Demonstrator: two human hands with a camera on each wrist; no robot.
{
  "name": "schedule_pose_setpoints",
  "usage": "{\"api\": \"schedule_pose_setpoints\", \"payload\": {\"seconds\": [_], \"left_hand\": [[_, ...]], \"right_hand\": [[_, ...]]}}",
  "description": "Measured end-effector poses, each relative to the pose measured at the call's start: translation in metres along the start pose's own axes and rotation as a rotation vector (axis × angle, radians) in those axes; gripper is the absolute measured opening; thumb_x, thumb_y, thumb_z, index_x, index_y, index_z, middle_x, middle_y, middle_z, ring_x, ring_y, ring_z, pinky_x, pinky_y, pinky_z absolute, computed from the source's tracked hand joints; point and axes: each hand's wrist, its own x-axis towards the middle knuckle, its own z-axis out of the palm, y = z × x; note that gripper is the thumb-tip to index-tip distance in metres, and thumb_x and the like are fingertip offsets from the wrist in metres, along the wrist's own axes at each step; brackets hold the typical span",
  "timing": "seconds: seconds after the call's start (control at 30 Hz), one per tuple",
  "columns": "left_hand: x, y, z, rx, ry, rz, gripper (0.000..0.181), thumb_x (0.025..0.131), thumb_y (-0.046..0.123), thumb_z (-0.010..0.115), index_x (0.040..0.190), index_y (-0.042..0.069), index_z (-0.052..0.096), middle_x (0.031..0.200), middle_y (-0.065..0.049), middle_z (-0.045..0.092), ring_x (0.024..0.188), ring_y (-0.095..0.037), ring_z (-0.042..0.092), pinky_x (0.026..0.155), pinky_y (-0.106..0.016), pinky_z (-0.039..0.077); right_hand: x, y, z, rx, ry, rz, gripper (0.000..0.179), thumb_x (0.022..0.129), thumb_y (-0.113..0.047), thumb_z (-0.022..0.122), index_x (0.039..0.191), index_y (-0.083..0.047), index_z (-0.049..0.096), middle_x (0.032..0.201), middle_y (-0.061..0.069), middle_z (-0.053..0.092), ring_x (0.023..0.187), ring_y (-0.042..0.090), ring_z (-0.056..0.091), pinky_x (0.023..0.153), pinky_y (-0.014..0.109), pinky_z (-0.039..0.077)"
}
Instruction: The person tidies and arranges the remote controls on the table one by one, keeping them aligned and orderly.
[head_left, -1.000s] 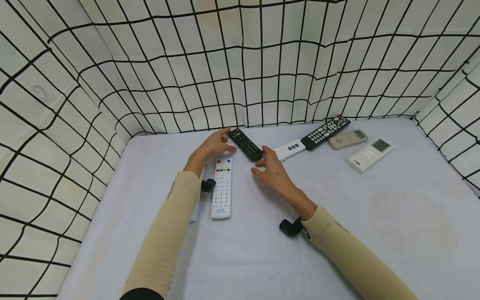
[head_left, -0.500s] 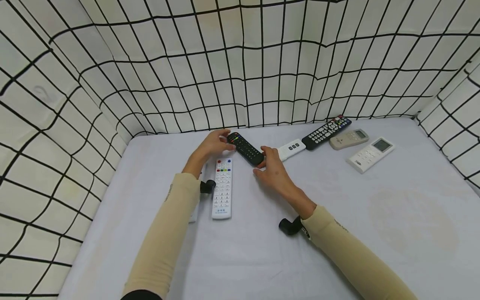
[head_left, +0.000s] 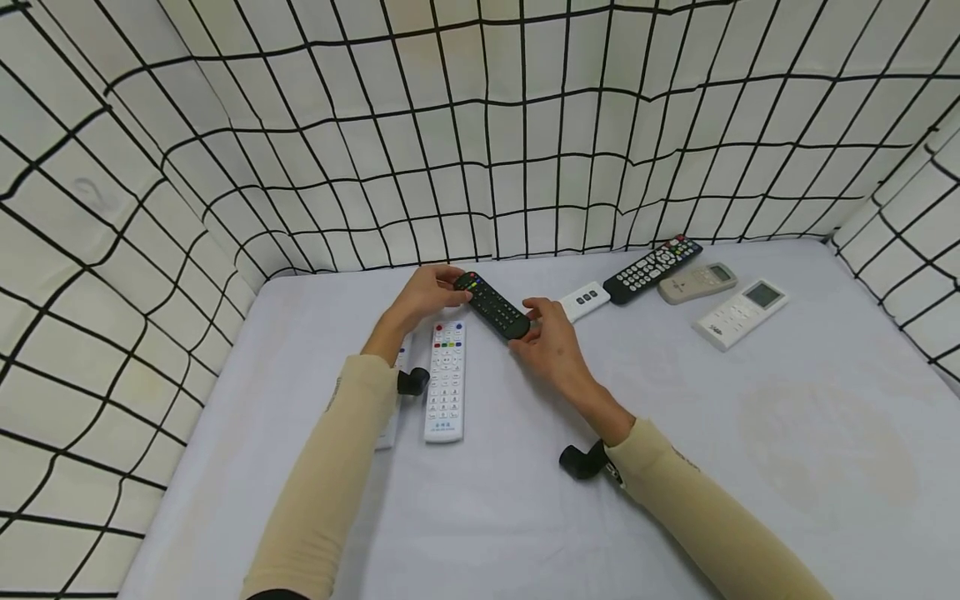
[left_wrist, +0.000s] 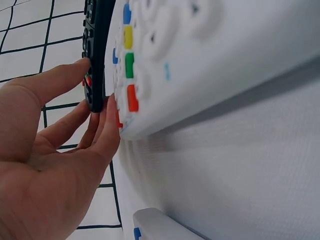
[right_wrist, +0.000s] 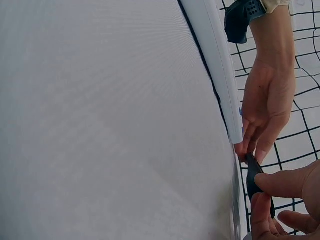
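Observation:
Both hands hold a black remote control (head_left: 492,305) with rows of small buttons, slantwise near the back of the table. My left hand (head_left: 426,296) pinches its far left end; in the left wrist view the thumb (left_wrist: 75,72) lies on the button face and the other fingers reach behind. At its near right end, my right hand (head_left: 553,346) grips it between thumb and fingers. The right wrist view shows the black remote edge-on (right_wrist: 253,182) between the two hands. Just below the left hand lies a white remote control (head_left: 446,383) with coloured buttons.
Another white remote (head_left: 386,433) is partly hidden by the left forearm. Rightward lie a small white remote (head_left: 588,300), a black remote with pale buttons (head_left: 651,270), a beige remote (head_left: 697,282) and a white remote with a screen (head_left: 741,314). Black netting (head_left: 487,158) borders the white-covered table.
Fingers of both hands have closed onto the ends of the black remote, where gaps showed before. The remote has shifted slightly toward me.

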Motion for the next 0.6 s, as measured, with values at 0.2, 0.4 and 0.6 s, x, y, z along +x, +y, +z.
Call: {"api": "schedule_pose_setpoints", "payload": {"seconds": [0.2, 0.4, 0.6], "left_hand": [[-0.003, -0.003, 0.002, 0.007, 0.004, 0.011, 0.057, 0.096, 0.022, 0.076, 0.149, 0.012, 0.056, 0.148, -0.015, 0.056, 0.140, -0.032, 0.051, 0.118, -0.049, 0.043], [-0.005, -0.005, 0.002, 0.004, 0.002, 0.026, 0.056, 0.095, 0.024, 0.076, 0.147, 0.013, 0.058, 0.148, -0.015, 0.057, 0.138, -0.031, 0.053, 0.117, -0.049, 0.043], [-0.004, -0.007, 0.004, -0.074, -0.022, 0.043, 0.056, 0.093, 0.022, 0.078, 0.146, 0.014, 0.060, 0.150, -0.014, 0.055, 0.137, -0.030, 0.053, 0.118, -0.048, 0.040]], "right_hand": [[-0.004, -0.001, -0.002, -0.001, 0.006, 0.018, 0.068, 0.086, -0.001, 0.082, 0.147, 0.000, 0.052, 0.132, 0.019, 0.057, 0.096, 0.024, 0.069, 0.079, 0.027, 0.055], [-0.008, -0.002, -0.005, -0.011, -0.007, 0.002, 0.068, 0.086, -0.003, 0.083, 0.147, 0.001, 0.052, 0.130, 0.019, 0.059, 0.096, 0.025, 0.069, 0.081, 0.028, 0.054], [-0.013, -0.003, -0.008, -0.026, -0.020, -0.010, 0.069, 0.086, -0.005, 0.084, 0.147, 0.001, 0.052, 0.128, 0.020, 0.059, 0.109, 0.030, 0.067, 0.093, 0.038, 0.057]]}}
